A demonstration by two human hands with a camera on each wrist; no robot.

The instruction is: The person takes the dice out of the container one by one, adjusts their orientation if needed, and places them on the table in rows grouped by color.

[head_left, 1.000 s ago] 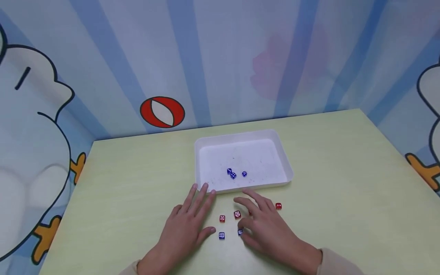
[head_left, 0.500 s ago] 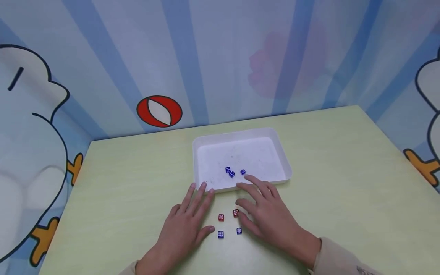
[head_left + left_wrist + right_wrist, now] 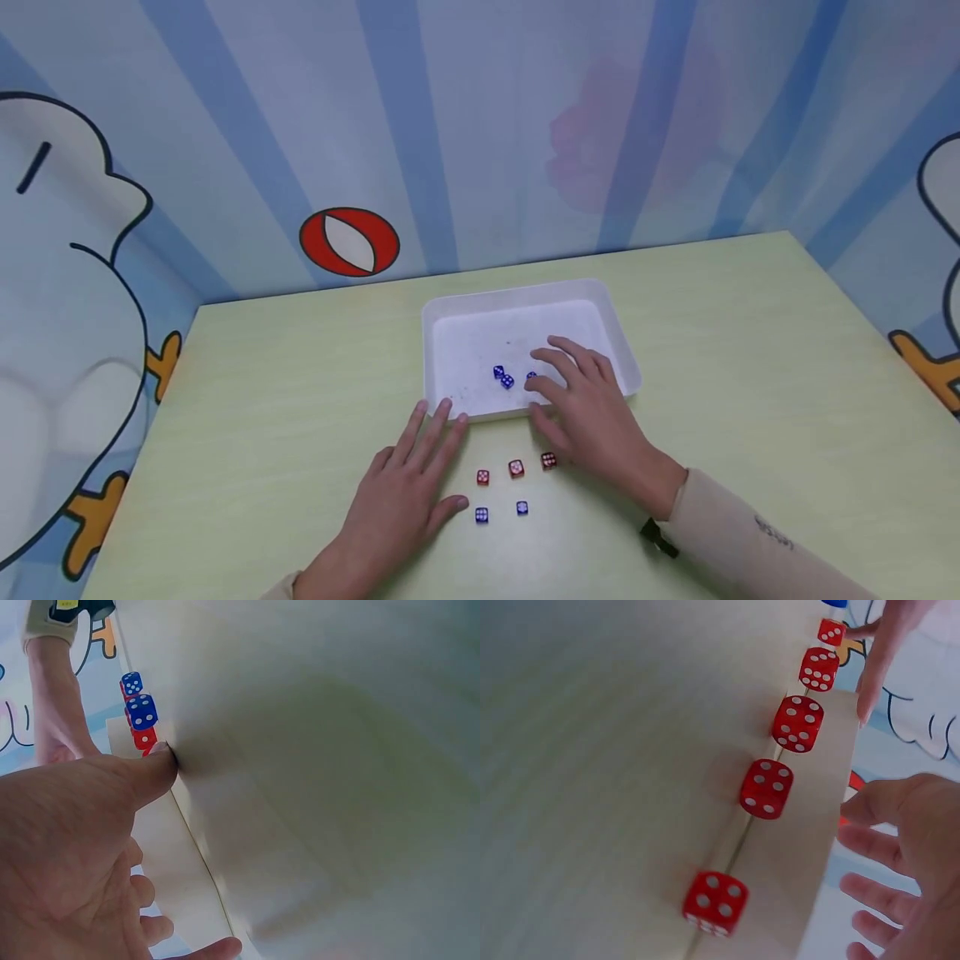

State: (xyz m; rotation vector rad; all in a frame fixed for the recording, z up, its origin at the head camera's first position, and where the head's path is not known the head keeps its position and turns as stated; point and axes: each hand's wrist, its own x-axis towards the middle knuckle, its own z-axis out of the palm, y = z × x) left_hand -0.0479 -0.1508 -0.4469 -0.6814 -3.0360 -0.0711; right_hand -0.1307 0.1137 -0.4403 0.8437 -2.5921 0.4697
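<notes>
My left hand point(image 3: 401, 493) lies with fingers spread on the table, fingertips at the tray's front left corner. The white tray point(image 3: 457, 398) holds three blue dice; two lie close together, one of them the left blue die point(image 3: 498, 372). My right hand point(image 3: 592, 412) reaches over the tray's front rim, fingers loosely bent, index fingertip beside the rightmost blue die point(image 3: 531, 376), which it partly covers. No grip on it shows. In front of the tray, red dice such as the middle red die point(image 3: 516, 468) form a row, with two blue dice, including this left one point(image 3: 482, 516), nearer me.
The right wrist view shows more of the red row, up to a nearest red die point(image 3: 715, 903); the right hand hides part of it from the head view. A patterned wall point(image 3: 495, 150) stands behind the pale table point(image 3: 300, 367). A dark band point(image 3: 660, 537) hangs below the right sleeve.
My right hand has left the near blue die, passed over the red dice and moved forward over the tray. A third red die is uncovered. The left hand stays still.
</notes>
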